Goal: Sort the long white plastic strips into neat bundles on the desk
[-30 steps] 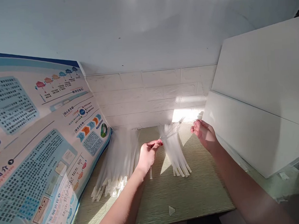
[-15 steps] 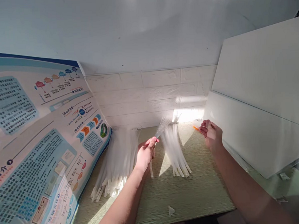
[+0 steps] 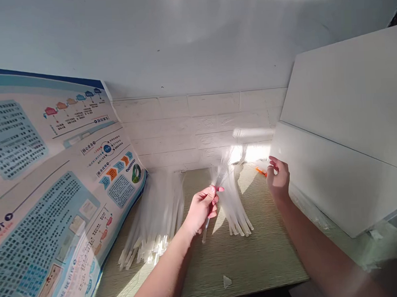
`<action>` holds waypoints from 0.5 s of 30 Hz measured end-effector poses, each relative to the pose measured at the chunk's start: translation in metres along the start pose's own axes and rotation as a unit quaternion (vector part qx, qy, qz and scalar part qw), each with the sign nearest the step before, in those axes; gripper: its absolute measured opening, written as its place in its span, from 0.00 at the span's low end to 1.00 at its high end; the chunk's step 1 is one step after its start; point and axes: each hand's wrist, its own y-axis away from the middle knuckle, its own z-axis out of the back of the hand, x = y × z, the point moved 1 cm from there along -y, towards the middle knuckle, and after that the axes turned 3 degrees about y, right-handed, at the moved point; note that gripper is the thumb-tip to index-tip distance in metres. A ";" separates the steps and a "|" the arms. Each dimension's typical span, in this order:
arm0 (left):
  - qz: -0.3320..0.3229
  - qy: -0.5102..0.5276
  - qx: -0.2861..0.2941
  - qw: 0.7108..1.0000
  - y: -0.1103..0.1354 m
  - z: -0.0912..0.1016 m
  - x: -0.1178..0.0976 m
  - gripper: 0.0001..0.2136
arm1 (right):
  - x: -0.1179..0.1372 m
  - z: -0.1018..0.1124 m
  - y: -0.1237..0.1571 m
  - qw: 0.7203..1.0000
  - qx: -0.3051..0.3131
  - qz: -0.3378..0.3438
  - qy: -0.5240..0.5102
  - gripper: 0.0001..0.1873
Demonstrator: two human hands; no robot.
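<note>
My left hand (image 3: 203, 208) is closed around a narrow clear bundle (image 3: 223, 169). Its fine, see-through strands spread out above the fist, and a thin end sticks out below. Behind it, a small row of translucent white bundles (image 3: 237, 213) lies on the table, partly covered by the held strands. More such bundles (image 3: 158, 212) are heaped to the left. My right hand (image 3: 279, 179) is raised beside a small orange object (image 3: 261, 172) near the wall. Its fingers are partly apart, and nothing shows between them. I cannot make out what the orange object is.
A large printed poster (image 3: 71, 208) stands along the left. White boards (image 3: 346, 172) lean at the right, and a white brick-pattern wall (image 3: 212, 105) closes off the back. A small clear scrap (image 3: 227, 281) lies near the front edge of the green table (image 3: 258, 265).
My left hand has moved slightly right and down with the bundle. The right hand has shifted a little left and turned, its fingers less pinched. The orange object stays in nearly the same place.
</note>
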 end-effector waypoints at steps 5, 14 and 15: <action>0.014 0.028 0.023 0.999 -0.001 -0.001 0.003 0.29 | 0.005 0.002 0.001 0.997 -0.009 0.042 0.060 0.19; 0.053 0.030 0.058 0.996 0.006 -0.007 0.001 0.22 | 0.024 -0.006 0.007 0.998 0.040 0.029 -0.034 0.19; 0.058 0.025 0.060 0.996 0.006 -0.008 0.001 0.22 | 0.024 -0.006 0.005 0.995 0.044 0.002 -0.088 0.20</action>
